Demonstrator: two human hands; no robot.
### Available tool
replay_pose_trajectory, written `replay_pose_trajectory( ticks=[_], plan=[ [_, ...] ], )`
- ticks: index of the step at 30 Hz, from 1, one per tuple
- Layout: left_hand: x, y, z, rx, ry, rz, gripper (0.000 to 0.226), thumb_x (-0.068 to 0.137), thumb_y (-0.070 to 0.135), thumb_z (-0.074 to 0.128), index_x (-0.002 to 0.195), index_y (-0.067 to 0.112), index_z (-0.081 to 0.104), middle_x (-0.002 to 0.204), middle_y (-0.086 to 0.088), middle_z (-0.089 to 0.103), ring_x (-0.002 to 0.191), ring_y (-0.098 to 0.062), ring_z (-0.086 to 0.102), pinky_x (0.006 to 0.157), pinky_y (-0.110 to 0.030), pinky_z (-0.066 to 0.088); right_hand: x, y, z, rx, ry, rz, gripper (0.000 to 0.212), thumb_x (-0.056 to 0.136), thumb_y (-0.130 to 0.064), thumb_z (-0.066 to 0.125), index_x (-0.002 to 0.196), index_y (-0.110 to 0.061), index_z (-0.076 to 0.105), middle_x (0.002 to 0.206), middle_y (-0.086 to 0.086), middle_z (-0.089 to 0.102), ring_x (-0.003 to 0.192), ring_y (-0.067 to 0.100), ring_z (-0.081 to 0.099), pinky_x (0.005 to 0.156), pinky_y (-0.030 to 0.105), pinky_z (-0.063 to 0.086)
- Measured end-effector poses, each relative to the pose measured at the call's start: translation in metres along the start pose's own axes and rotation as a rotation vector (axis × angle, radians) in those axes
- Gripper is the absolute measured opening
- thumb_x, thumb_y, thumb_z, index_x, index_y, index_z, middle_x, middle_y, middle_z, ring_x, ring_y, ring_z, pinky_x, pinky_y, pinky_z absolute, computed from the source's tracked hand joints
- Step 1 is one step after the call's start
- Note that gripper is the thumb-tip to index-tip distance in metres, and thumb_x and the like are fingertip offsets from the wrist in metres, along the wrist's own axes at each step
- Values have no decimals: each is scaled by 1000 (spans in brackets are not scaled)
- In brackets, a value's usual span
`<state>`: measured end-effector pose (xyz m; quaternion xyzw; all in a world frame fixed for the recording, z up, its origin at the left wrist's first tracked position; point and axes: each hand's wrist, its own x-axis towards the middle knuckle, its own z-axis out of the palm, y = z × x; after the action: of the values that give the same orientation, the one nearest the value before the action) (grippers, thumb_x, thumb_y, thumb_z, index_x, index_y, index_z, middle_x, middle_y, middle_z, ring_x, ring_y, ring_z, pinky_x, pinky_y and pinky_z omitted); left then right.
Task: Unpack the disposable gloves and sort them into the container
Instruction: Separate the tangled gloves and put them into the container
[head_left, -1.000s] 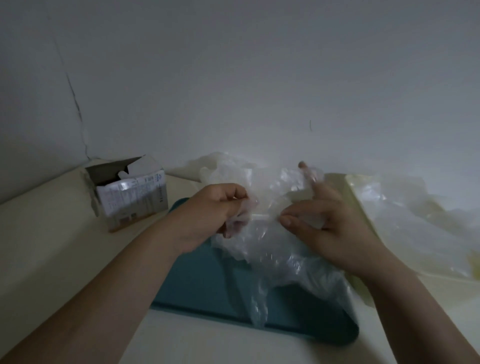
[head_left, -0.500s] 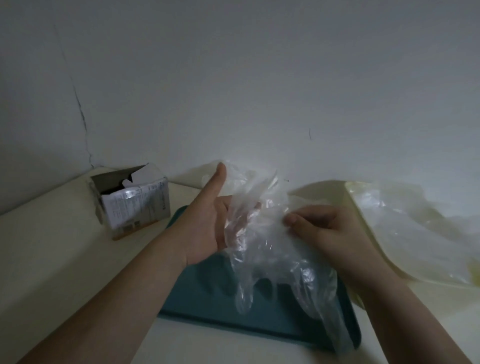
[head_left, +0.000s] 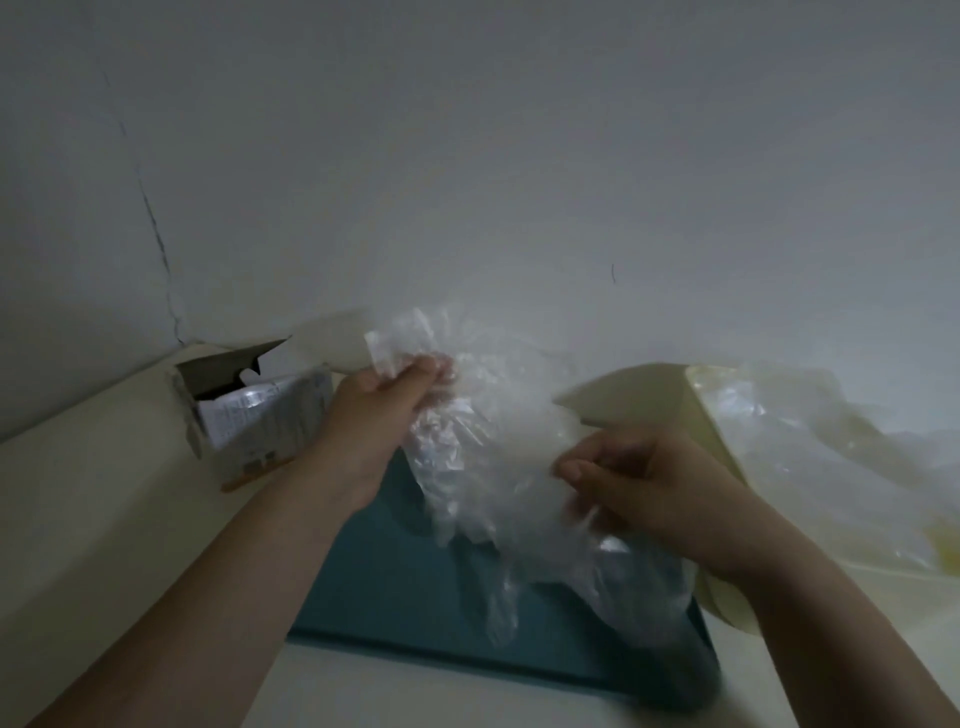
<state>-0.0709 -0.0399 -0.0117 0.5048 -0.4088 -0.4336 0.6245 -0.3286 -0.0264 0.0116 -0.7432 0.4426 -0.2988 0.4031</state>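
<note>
Your left hand (head_left: 384, 410), right hand (head_left: 649, 483) pinch clear crinkly plastic gloves (head_left: 483, 467) above teal rectangular tray (head_left: 415, 597); hard tug may tear film.

- The gloves (head_left: 467, 441) are clear plastic, whitish where crumpled, with small bright glints.
- The container (head_left: 415, 613) is plain dark teal all over.
- The box (head_left: 260, 421) near the back left corner of the desk is white outside with fine dark print and a tan strip at its bottom. Its flaps are grey-brown inside.
- The desk (head_left: 104, 519) is plain cream.
- The plastic sheet (head_left: 810, 457) at the right edge of the desk is see-through with a pale yellow tint.
- The wall (head_left: 519, 156) is plain grey-white, with one thin dark crack (head_left: 156, 234).
</note>
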Motion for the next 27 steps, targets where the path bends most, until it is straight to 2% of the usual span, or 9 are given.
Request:
replay_pose_trajectory(
  ticks=[3, 5, 7, 9, 12, 17, 23, 25, 27],
  plan=[
    [-7, 10, -1, 106, 33, 146, 19, 98, 26, 72, 110, 15, 80, 104, 4, 81, 103, -11, 76, 91, -29, 61, -7, -10, -9, 36, -180, -107, 12, 89, -28, 73, 90, -21, 83, 84, 5, 79, 79, 18, 75, 76, 29, 59],
    [-15, 12, 6, 209, -137, 135, 18, 96, 23, 74, 110, 14, 81, 106, 2, 81, 105, -13, 76, 99, -36, 59, -11, -14, -6, 87, -159, -207, 13, 88, -29, 73, 87, -21, 83, 88, 4, 79, 82, 13, 72, 76, 26, 55],
    [-23, 11, 20, 269, -386, 25, 25, 100, 18, 68, 123, 10, 76, 117, -6, 79, 106, -17, 76, 96, -31, 60, -9, -14, 0, 39, -77, -278, 12, 89, -30, 72, 91, -24, 83, 111, -5, 76, 108, 6, 69, 93, 26, 53],
    [-28, 12, 30, 279, -509, -101, 31, 104, 13, 61, 133, 9, 69, 130, -12, 73, 107, -20, 73, 87, -24, 61, -5, -9, 3, -115, 16, -287, 11, 90, -39, 72, 96, -36, 81, 142, -14, 60, 138, -3, 47, 112, 28, 42],
    [-34, 5, 24, 258, -556, -47, 24, 102, 11, 65, 120, 17, 79, 120, -12, 77, 116, -36, 71, 103, -50, 56, -1, -4, 1, -219, 130, -254, 11, 90, -47, 71, 96, -45, 79, 153, -15, 51, 150, -10, 22, 120, 39, 31],
    [-41, 1, 24, 225, -610, -29, 22, 103, 12, 62, 116, 16, 79, 114, -17, 77, 109, -32, 72, 100, -51, 57, -5, -7, 2, 93, 113, -187, 16, 85, -36, 77, 96, -28, 84, 116, -38, 67, 135, -6, 49, 114, 47, 44],
    [-41, -7, 22, 193, -675, -92, 22, 106, 9, 59, 119, 9, 76, 115, -24, 74, 111, -51, 67, 103, -62, 52, 1, 4, 2, 381, 234, -49, 25, 88, -27, 79, 105, -10, 77, 117, 6, 76, 113, 27, 72, 100, 55, 55],
    [-40, -10, 23, 133, -696, -145, 23, 102, 9, 61, 118, 4, 76, 118, -24, 74, 113, -42, 70, 103, -52, 56, 1, 6, 2, 446, 221, -19, 30, 88, -27, 78, 105, -3, 74, 103, 14, 77, 94, 32, 75, 81, 46, 63],
    [-44, -5, 27, 47, -658, -196, 21, 88, 11, 66, 98, 9, 84, 101, -17, 79, 94, -29, 77, 84, -36, 63, 2, 7, 4, 494, 247, -11, 28, 87, -23, 79, 101, 0, 72, 88, 16, 73, 77, 29, 68, 63, 32, 57]
  ],
)
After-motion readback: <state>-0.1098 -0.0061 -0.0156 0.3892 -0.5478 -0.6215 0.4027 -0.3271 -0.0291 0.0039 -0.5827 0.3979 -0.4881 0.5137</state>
